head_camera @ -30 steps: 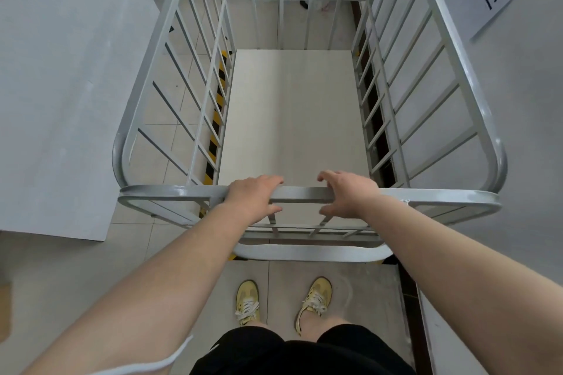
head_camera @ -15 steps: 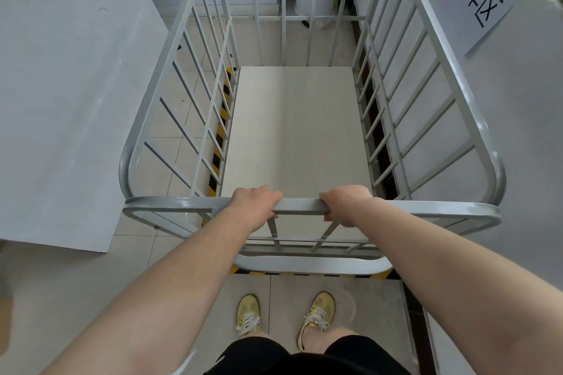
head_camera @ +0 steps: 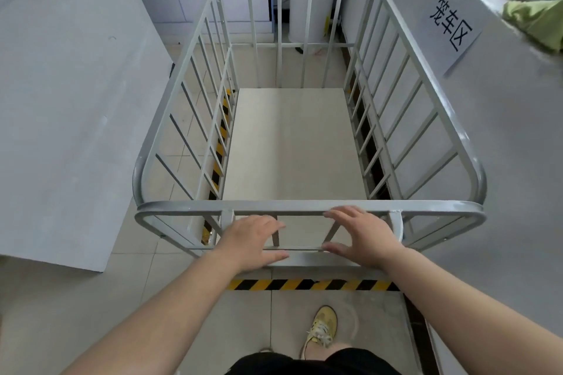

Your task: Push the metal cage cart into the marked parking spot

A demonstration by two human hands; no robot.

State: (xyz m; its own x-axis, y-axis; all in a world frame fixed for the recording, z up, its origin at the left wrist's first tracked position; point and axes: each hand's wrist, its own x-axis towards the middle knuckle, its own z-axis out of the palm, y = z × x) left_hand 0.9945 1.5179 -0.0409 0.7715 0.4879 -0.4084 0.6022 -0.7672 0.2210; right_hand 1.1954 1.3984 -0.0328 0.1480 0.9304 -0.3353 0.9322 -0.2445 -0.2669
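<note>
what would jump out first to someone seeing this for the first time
The big grey metal cage cart fills the middle, empty, with the left hand and right hand open at its near rail. Yellow-black hazard tape crosses the floor just behind it, and a sign with black characters hangs on the right wall.

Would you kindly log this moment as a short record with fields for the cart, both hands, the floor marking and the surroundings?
cart: metal cage cart, empty, beyond the striped tape
left hand: open, off the top rail
right hand: open, fingers spread, off the rail
floor marking: yellow-black tape behind the cart; another strip along its left side
sign: on the wall at right
shoe: one visible, behind the tape
</note>
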